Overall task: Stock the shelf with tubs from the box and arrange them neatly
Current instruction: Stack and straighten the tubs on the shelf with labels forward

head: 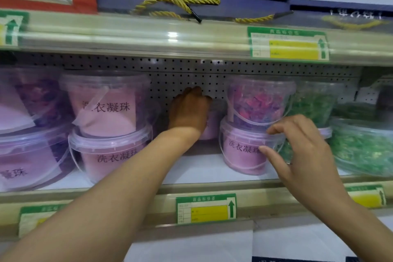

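Observation:
Clear plastic tubs with pink labels stand stacked two high on the middle shelf. My left hand reaches deep into the gap between two stacks and grips a pink tub at the back, mostly hidden behind the hand. My right hand touches the rim of the lower front tub with its fingertips, thumb against the label. On that tub sits a tub of pink and purple beads. To the left stands another stack, an upper tub on a lower tub.
Green-filled tubs stand at the right, more purple tubs at the far left. A pegboard back wall closes the shelf. Price tags line the shelf edges. Dark blue gift boxes with gold cord handles sit on the shelf above.

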Action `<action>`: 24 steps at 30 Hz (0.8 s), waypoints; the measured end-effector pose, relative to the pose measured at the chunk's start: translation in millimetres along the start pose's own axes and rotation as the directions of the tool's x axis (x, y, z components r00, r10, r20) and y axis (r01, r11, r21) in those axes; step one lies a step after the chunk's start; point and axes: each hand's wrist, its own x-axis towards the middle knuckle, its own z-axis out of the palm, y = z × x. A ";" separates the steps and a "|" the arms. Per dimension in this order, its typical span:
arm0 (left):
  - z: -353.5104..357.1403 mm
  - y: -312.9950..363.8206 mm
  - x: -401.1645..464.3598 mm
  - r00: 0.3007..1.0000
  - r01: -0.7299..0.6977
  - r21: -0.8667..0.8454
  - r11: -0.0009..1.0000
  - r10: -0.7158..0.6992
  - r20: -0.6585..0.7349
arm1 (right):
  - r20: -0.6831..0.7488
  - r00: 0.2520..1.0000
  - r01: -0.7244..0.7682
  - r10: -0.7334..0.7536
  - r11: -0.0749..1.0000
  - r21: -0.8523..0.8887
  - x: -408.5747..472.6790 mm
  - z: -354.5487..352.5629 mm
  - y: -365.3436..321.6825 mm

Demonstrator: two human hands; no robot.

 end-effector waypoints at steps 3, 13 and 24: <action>-5.5 -0.6 -7.9 0.996 0.018 0.044 0.999 -0.022 0.085 | -0.012 1.000 -0.012 0.012 1.000 0.009 -1.2 1.2 -0.7; -11.1 -11.6 -24.5 0.961 0.272 -0.135 0.953 -0.264 0.079 | -0.045 0.998 -0.038 0.040 0.998 0.050 -4.2 5.3 -1.9; -9.1 -6.5 -20.7 0.973 0.230 0.011 0.973 -0.230 0.023 | -0.071 0.996 -0.045 0.047 0.999 0.029 -3.8 3.8 -0.5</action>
